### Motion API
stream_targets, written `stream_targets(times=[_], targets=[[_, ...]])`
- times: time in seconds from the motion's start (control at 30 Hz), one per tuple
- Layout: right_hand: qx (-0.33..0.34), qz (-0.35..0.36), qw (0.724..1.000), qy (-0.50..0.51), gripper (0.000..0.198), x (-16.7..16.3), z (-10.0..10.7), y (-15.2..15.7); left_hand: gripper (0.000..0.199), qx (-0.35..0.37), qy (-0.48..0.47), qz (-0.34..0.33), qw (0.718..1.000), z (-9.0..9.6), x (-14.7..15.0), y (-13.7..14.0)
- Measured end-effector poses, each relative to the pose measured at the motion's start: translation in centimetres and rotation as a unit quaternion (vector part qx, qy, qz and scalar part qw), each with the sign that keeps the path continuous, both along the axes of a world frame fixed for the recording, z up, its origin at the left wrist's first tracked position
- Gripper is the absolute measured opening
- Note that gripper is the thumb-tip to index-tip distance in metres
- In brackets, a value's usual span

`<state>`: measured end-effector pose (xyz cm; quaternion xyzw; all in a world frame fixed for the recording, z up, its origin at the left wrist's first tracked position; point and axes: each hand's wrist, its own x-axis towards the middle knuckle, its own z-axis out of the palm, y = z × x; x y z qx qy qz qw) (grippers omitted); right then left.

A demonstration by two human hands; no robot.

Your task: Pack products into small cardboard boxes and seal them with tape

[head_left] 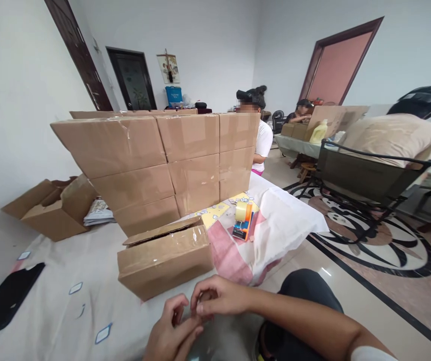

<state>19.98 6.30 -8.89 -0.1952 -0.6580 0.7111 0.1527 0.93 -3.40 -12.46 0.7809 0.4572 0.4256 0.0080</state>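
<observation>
My left hand (176,326) and my right hand (221,297) meet at the fingertips, low in the head view, just in front of a small cardboard box (166,258). The right thumb and fingers are curled into a pinch. On the left, the fingers are bent and close to the right fingertips. Anything between them is too small or hidden to make out. The small box sits on the cloth-covered table, its top flap slightly raised along the far side. Behind it stands a stack of taped cardboard boxes (193,138).
A tape dispenser (242,220) lies on the patterned tablecloth (230,250) to the right. An open carton (55,210) stands at the left, beside papers (98,212). A black flat object (7,298) lies at the left edge. Several people work beyond, one behind a chair (366,175).
</observation>
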Motion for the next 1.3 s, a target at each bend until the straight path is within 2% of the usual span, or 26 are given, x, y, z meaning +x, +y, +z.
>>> stream_targets(times=[0.1, 0.2, 0.27, 0.37, 0.47, 0.53, 0.67, 0.83, 0.97, 1.03, 1.17, 1.23, 1.3], targets=[[0.090, -0.036, 0.995, 0.016, 0.040, 0.4, 0.4, 0.5, 0.032, 0.003, 0.013, -0.005, 1.000, -0.1, -0.1, 0.2], [0.218, -0.042, 0.973, 0.060, 0.028, 0.9, 1.3, 0.7, 0.028, -0.010, 0.029, -0.008, 1.000, 0.1, -0.4, 0.5], [0.269, -0.043, 0.959, 0.072, 0.024, 1.4, 1.7, 0.6, 0.024, -0.022, 0.044, -0.017, 0.999, 0.4, -0.4, 0.7], [0.271, -0.042, 0.961, 0.036, 0.014, 2.2, 2.2, 0.3, 0.020, -0.035, 0.056, -0.025, 0.998, 1.0, -0.3, 1.0], [0.213, -0.048, 0.976, -0.007, 0.024, 2.8, 2.9, 0.2, 0.021, -0.037, 0.049, -0.023, 0.998, 1.3, 0.0, 1.1], [0.211, -0.055, 0.976, -0.028, 0.027, 3.0, 3.6, 0.2, 0.021, -0.038, 0.045, -0.025, 0.998, 1.3, 0.1, 1.2], [0.261, -0.064, 0.963, -0.030, 0.020, 2.6, 4.7, 0.4, 0.021, -0.053, 0.029, -0.016, 0.998, 1.2, 0.0, 1.3], [0.292, -0.079, 0.953, 0.006, 0.016, 1.4, 4.0, 0.5, 0.026, -0.080, -0.017, 0.036, 0.996, 0.8, -0.7, 0.9], [0.389, -0.090, 0.912, 0.091, 0.017, 1.0, 3.9, 0.1, 0.030, -0.120, -0.056, 0.099, 0.986, -0.2, -1.6, 1.0], [0.410, -0.106, 0.897, 0.128, 0.018, 1.0, 4.3, -0.1, 0.036, -0.126, -0.071, 0.116, 0.983, -0.6, -2.2, 1.0], [0.402, -0.139, 0.899, 0.104, 0.017, 1.2, 5.1, 0.2, 0.037, -0.109, -0.071, 0.108, 0.986, -0.5, -2.8, 0.8], [0.403, -0.113, 0.905, 0.075, 0.020, 1.1, 4.9, 0.3, 0.034, -0.101, -0.062, 0.090, 0.989, -0.1, -2.6, 0.7], [0.427, -0.053, 0.902, 0.046, 0.029, 1.0, 4.5, 0.4, 0.031, -0.094, -0.046, 0.056, 0.993, 0.4, -2.2, 0.6]])
